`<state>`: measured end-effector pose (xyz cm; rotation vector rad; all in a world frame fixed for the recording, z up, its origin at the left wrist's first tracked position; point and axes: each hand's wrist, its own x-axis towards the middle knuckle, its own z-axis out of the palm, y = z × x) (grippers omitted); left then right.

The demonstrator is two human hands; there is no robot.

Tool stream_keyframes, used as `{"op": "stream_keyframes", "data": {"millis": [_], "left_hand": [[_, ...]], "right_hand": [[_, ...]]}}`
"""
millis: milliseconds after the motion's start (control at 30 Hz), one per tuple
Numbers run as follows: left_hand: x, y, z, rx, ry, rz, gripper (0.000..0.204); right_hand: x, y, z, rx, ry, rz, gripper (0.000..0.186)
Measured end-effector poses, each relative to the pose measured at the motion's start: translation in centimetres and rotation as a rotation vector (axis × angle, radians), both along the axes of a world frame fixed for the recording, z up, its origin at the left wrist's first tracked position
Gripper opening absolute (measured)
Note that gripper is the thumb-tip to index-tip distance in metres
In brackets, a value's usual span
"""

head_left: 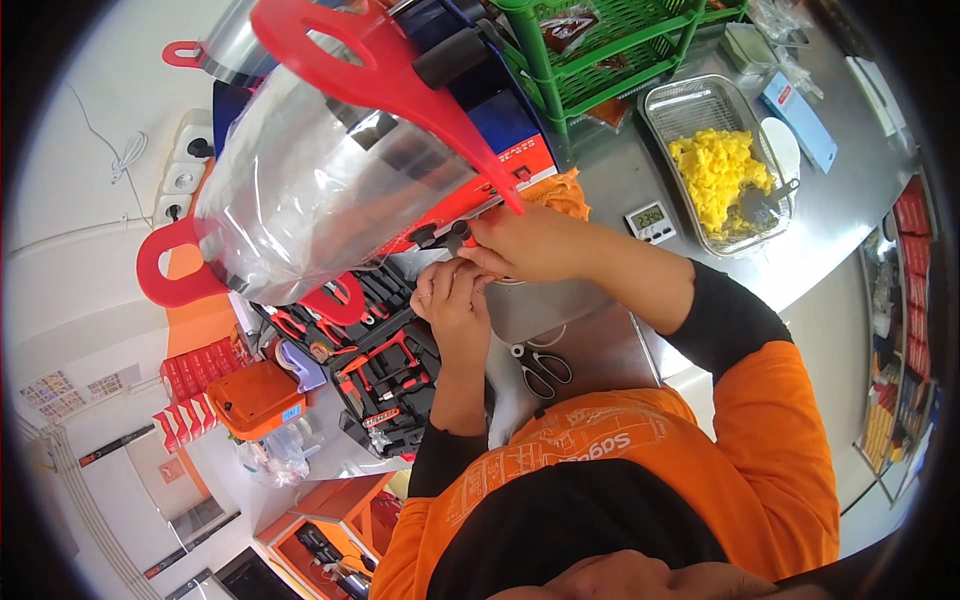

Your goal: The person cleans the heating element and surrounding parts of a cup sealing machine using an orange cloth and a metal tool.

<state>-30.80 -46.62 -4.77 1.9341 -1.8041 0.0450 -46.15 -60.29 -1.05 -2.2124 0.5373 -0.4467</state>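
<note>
My right hand [520,243] is closed around a small red and black piece [466,238], at the front of a red and blue machine [525,160]. Its kind is unclear, as my fingers cover most of it. Right below, my left hand [450,295] has its fingers curled, the tips meeting those of my right hand; what they pinch is hidden. A large roll of clear film [310,180] between red end holders [400,75] sits on the machine, above and left of my hands. Black-handled scissors [542,372] lie on the steel table close to my body.
An open tool case [385,375] with red and black tools is left of my hands. To the right stand a small white timer [651,222] and a metal tray [690,95] of yellow food with a spatula [768,203]. Green racks [600,65] are farther back.
</note>
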Motion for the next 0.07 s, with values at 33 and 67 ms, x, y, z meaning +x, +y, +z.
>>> {"op": "stream_keyframes", "data": {"millis": [33, 67], "left_hand": [[-0.05, -0.12, 0.11, 0.011, 0.004, -0.004, 0.02], [-0.01, -0.13, 0.22, 0.022, 0.007, -0.007, 0.019]], "right_hand": [[-0.25, -0.08, -0.13, 0.026, -0.004, -0.018, 0.038], [-0.47, -0.16, -0.39, 0.052, -0.009, -0.035, 0.038]]}}
